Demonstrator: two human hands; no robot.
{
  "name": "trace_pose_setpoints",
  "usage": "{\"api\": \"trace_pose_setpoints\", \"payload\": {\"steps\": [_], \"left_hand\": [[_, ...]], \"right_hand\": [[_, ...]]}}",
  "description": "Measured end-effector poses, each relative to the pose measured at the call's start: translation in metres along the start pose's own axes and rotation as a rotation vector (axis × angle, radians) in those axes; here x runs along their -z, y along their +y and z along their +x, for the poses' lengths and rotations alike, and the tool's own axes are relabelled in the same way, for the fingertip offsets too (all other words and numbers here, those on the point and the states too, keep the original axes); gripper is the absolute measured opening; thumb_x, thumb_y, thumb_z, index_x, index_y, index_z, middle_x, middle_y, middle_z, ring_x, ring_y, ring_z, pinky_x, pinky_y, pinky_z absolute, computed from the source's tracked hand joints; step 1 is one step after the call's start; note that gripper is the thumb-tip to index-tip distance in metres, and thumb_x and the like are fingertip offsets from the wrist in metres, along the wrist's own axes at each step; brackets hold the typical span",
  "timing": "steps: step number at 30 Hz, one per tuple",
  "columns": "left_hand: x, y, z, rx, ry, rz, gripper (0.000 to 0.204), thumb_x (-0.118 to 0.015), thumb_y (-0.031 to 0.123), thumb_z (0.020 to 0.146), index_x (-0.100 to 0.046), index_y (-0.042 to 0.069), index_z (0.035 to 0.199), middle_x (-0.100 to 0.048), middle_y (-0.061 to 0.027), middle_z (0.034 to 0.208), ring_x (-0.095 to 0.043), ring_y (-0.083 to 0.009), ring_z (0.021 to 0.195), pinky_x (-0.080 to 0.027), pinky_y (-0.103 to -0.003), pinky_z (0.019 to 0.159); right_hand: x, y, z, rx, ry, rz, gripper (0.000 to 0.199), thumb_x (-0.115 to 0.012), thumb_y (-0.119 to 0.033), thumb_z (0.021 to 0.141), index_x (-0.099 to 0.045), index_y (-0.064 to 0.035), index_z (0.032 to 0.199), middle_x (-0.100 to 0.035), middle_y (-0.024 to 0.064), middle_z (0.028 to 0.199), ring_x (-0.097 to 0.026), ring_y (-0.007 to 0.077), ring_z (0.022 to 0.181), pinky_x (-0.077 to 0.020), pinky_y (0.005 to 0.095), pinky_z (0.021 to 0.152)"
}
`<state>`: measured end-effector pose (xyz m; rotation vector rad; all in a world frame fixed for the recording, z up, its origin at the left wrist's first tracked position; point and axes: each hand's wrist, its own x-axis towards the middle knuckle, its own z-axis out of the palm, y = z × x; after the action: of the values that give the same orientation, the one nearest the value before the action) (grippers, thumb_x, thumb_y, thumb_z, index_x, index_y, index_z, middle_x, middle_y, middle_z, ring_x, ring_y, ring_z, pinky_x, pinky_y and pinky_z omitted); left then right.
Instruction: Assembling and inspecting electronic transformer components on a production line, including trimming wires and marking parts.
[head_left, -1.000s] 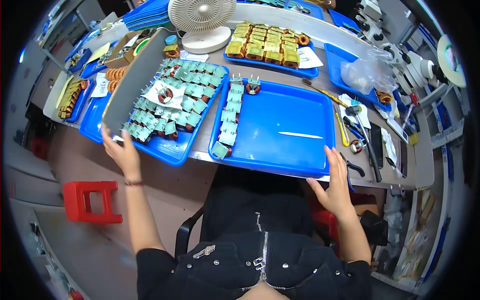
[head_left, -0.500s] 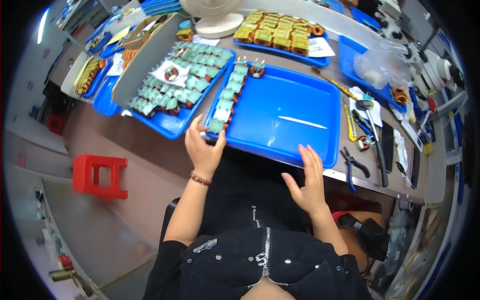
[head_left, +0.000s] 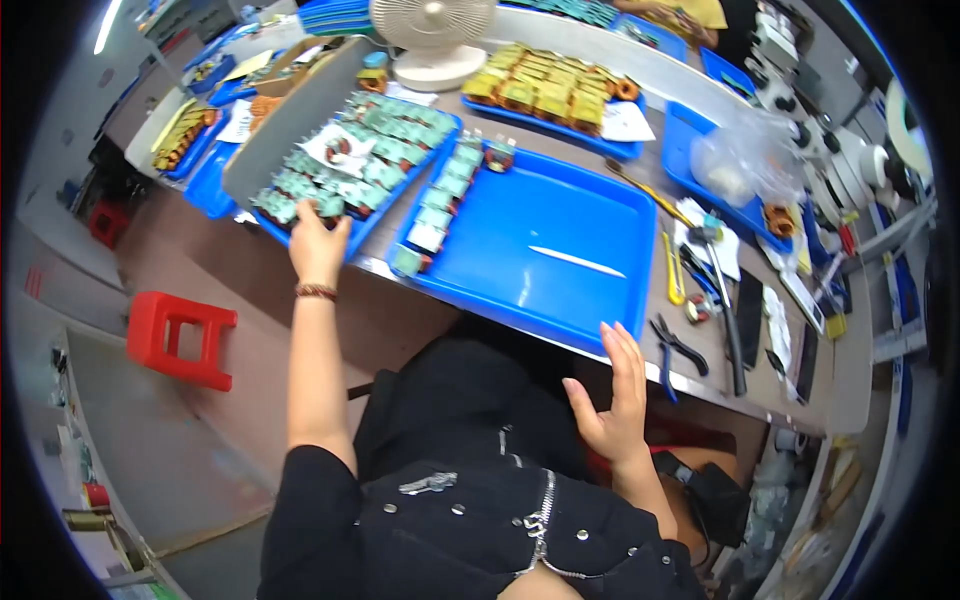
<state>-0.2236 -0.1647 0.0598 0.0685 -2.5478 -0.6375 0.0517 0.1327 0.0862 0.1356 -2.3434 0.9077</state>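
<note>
My left hand reaches over the near edge of the left blue tray. Its thumb and fingers close around a green-topped coil part at that edge, partly hidden by the fingers. Rows of similar green-topped coil parts fill this tray, with a white paper and a loose coil on top. In the middle blue tray, a single row of green-topped coil parts runs along the left side. One more coil part stands beside its far end. My right hand hovers empty at this tray's near edge, fingers outstretched.
A white pointed stick lies in the middle tray. To the right are pliers, a hammer and a yellow cutter. Behind stand a tray of yellow-wrapped coils and a fan. A red stool is at left.
My left hand has moved from the near end of the row in the middle tray to the coil parts in the left tray. My right hand remains open near the middle tray's edge.
</note>
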Motion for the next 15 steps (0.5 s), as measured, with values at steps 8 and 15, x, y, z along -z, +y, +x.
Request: {"api": "trace_pose_setpoints", "payload": {"steps": [8,15], "left_hand": [[0.008,-0.007,-0.004,-0.034,0.007,-0.181,0.039,-0.065,0.007,0.071,-0.043,0.006,0.104,-0.064,-0.0187,0.08,-0.064,-0.0327,0.074,-0.049,-0.038,0.064],[0.078,0.127,-0.088,0.187,-0.85,-1.347,0.056,-0.065,-0.002,0.074,-0.039,0.002,0.124,-0.063,-0.0125,0.097,-0.061,-0.0162,0.087,-0.049,-0.026,0.074]], "right_hand": [[0.021,0.026,-0.025,-0.076,0.053,-0.056,0.059,-0.069,-0.005,0.07,-0.045,0.0014,0.123,-0.051,0.0175,0.122,-0.046,0.0352,0.115,-0.0349,0.0408,0.097],[0.007,0.02,0.027,-0.085,-0.028,0.361,0.064,-0.074,-0.004,0.068,-0.044,0.0016,0.124,-0.053,0.017,0.116,-0.058,0.0253,0.094,-0.0439,0.0331,0.085]]}}
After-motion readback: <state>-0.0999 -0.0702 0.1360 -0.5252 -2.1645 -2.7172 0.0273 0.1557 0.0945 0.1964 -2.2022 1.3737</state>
